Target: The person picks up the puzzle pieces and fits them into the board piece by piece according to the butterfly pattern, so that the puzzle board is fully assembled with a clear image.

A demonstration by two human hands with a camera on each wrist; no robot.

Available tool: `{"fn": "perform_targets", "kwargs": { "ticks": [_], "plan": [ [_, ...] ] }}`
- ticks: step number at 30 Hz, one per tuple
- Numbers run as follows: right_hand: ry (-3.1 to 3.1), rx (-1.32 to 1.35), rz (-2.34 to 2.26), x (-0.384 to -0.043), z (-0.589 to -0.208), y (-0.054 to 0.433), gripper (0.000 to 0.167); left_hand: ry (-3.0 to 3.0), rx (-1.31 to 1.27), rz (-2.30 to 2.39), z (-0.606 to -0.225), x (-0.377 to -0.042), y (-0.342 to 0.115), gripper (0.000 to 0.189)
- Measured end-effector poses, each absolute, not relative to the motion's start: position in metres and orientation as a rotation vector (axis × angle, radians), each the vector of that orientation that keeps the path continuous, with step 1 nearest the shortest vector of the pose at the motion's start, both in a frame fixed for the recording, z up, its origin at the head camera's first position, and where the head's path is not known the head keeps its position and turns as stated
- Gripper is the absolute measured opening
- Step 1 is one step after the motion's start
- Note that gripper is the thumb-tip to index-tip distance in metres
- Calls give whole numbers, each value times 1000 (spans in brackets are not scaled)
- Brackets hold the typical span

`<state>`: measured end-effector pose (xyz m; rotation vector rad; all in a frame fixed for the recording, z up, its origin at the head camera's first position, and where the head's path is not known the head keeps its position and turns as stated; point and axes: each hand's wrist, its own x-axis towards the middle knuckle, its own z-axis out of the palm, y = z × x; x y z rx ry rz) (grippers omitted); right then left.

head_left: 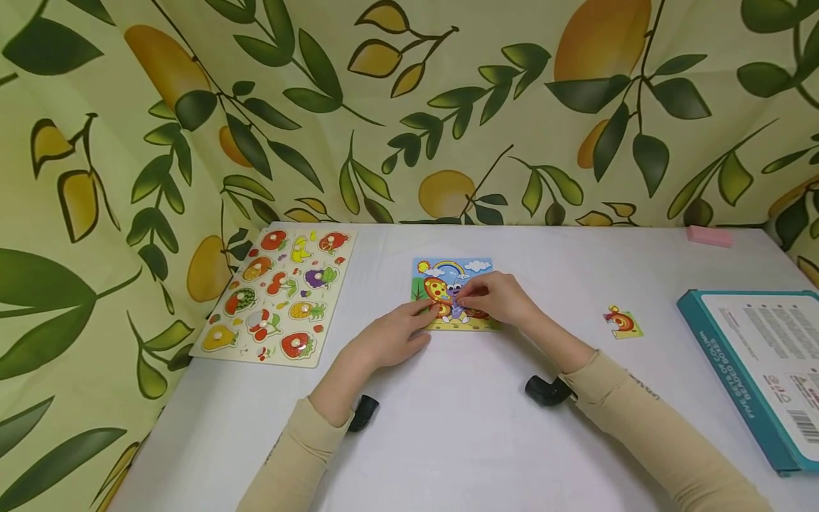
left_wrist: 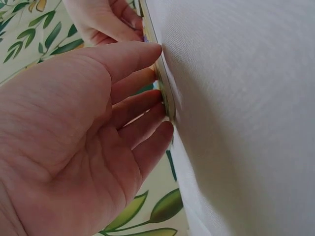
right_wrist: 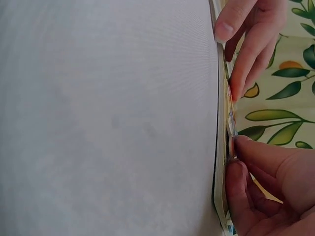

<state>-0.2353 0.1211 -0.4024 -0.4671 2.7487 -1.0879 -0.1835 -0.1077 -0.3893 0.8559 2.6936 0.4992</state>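
Observation:
A small butterfly jigsaw puzzle [head_left: 476, 267] lies on the white table in front of me, with a sun, rainbow and clouds along its top. My left hand [head_left: 392, 334] rests at its lower left, fingers extended over the picture; in the left wrist view the fingertips [left_wrist: 156, 96] touch the board's edge. Over the butterfly's middle, my right hand [head_left: 502, 299] pinches a puzzle piece [right_wrist: 232, 145] between thumb and finger, slightly tilted against the board. The hand covers the picture's right side. A loose puzzle piece [head_left: 623, 323] with a red and yellow wing pattern lies farther right.
A fruit peg puzzle [head_left: 291, 245] lies at the left. At the right edge is a teal and white box [head_left: 723, 370], and a pink block [head_left: 709, 236] sits at the back right. A leaf-patterned cloth [head_left: 397, 71] hangs behind the table.

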Motion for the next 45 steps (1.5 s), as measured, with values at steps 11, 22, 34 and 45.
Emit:
{"fn": "perform_targets", "kwargs": {
  "ticks": [11, 22, 34, 45],
  "plan": [
    [2776, -482, -1079, -236, -404, 121, 10, 2701, 866, 484, -388, -184, -108, 52],
    [2776, -469, -1080, -236, -404, 120, 11, 2708, 850, 447, -388, -183, -107, 53],
    [2767, -491, -1097, -235, -405, 120, 11, 2706, 843, 416, -389, -183, -108, 52],
    [2731, -532, -1117, -235, -405, 123, 12, 2701, 833, 421, -390, -184, -108, 52]
  ]
}}
